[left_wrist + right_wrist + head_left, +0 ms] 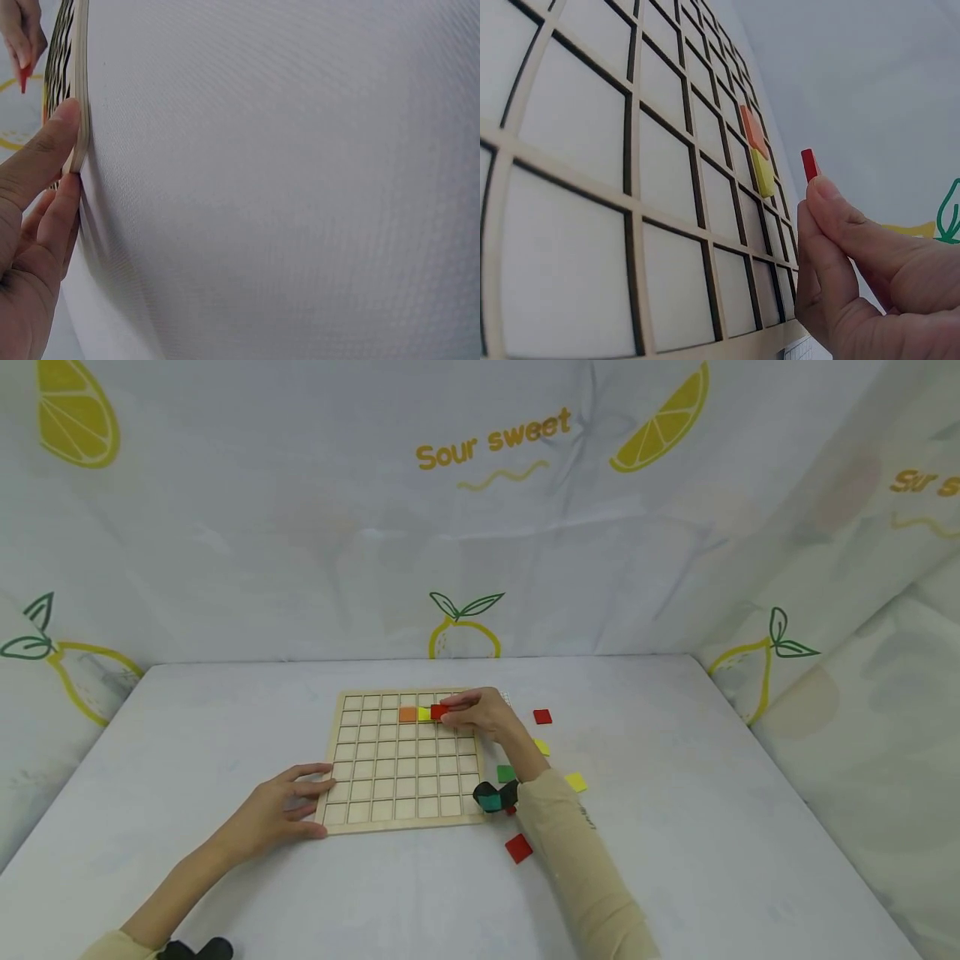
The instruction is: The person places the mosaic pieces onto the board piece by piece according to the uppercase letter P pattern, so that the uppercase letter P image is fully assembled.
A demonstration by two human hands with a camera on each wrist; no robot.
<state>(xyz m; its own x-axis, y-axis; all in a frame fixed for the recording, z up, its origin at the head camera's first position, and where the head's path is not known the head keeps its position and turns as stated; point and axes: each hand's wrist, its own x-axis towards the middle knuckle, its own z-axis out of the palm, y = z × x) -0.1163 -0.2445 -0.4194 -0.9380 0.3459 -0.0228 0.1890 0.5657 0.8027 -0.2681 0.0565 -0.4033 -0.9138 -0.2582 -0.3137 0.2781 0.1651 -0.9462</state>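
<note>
Inspector: How is the board [406,787] placed?

Clerk: It is laid flat on the bench [750,860]. A strip of bench is seen between its far edge and the cloth [300,568] behind.

Inspector: How is the left edge occupied?

Clerk: It is touched by the left hand [273,812]. The fingers are loosely extended and spread, with the thumb at the near left corner.

Inspector: And the right hand [487,716]?

Clerk: The held tile [438,712], a red one, is pinched by it between thumb and fingertips. The tile is carried above the board's far part; a gap between it and the grid is shown in the right wrist view.

Inspector: Which cells are covered?

Clerk: An orange tile [407,715] and a yellow tile [424,714] are found side by side in the second row from the far edge. The yellow tile is partly hidden by the held tile.

Inspector: What is noted past the right edge?

Clerk: A green tile [506,773] is seen just beside it. A far red tile [542,717] is placed farther out, and a near red tile [518,848] lies off the near right corner, by the sleeve [585,860].
</note>
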